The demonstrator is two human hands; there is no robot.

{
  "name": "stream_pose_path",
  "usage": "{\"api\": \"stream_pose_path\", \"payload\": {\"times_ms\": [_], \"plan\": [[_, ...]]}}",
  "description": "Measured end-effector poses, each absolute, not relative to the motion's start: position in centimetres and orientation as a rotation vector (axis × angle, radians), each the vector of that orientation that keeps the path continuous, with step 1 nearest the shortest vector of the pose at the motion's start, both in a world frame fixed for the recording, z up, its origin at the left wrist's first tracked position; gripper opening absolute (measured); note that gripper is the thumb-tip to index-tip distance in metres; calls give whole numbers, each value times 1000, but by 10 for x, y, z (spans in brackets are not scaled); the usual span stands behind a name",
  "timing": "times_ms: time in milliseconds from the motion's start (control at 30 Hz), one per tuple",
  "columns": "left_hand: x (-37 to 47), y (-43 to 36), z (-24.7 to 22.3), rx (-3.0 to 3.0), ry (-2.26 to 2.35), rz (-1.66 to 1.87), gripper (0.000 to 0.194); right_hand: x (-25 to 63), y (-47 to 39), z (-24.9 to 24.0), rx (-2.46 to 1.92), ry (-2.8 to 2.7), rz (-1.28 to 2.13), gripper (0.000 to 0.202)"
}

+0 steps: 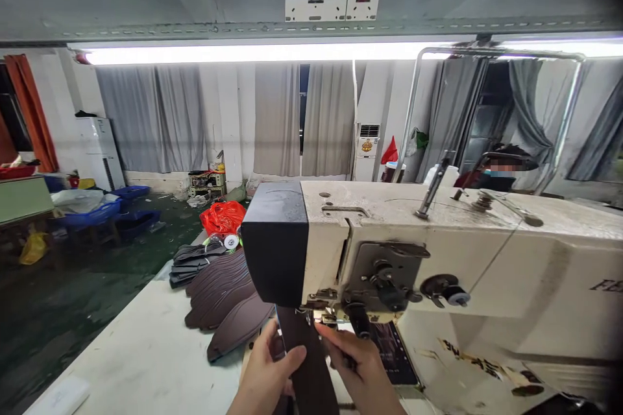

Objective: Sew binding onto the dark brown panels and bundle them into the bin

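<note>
A dark brown strip [309, 366] runs from beneath the head of a white sewing machine [487, 272] toward me. My left hand [270, 366] grips its left edge, thumb on top and fingers curled beneath. On the strip's right side, my right hand [357, 363] is closed, its index finger pointing at the strip near the needle area. Something dark shows within its curled fingers, too small to make out. Curved brown pieces [238, 324] lie fanned out on the table to the left of the machine.
Behind the brown pieces sit a bundle of black pieces [195, 262], a red plastic bag [222, 217] and a spool [231, 242]. A white object [63, 397] lies at the table's [146, 337] near left edge. A person [499, 172] is beyond the machine.
</note>
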State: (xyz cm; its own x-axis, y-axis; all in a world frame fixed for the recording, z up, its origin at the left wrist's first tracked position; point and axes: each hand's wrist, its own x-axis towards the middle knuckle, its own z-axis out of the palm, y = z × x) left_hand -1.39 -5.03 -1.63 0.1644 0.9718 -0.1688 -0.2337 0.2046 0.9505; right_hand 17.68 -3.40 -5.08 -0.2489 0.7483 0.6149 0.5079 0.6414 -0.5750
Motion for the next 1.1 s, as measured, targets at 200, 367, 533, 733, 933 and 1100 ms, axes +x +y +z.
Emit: {"api": "stream_pose_path", "payload": {"times_ms": [200,367,533,733,933,1100], "plan": [[-28,-48,3,906,857,906,63,174,-34,-53,-999,-1890,303,31],[-34,-37,9,938,827,872,55,175,-34,-56,-1004,-1875,353,30],[-31,-22,-1,927,820,936,44,175,-33,-56,-976,-1868,379,31],[-20,-23,-5,824,809,1130,38,173,-31,-57,-960,-1835,444,30],[3,-38,-19,426,873,1405,35,172,-33,-57,-1004,-1823,513,32],[27,-64,-31,280,941,1400,39,173,-34,-53,-1005,-1835,498,30]]}}
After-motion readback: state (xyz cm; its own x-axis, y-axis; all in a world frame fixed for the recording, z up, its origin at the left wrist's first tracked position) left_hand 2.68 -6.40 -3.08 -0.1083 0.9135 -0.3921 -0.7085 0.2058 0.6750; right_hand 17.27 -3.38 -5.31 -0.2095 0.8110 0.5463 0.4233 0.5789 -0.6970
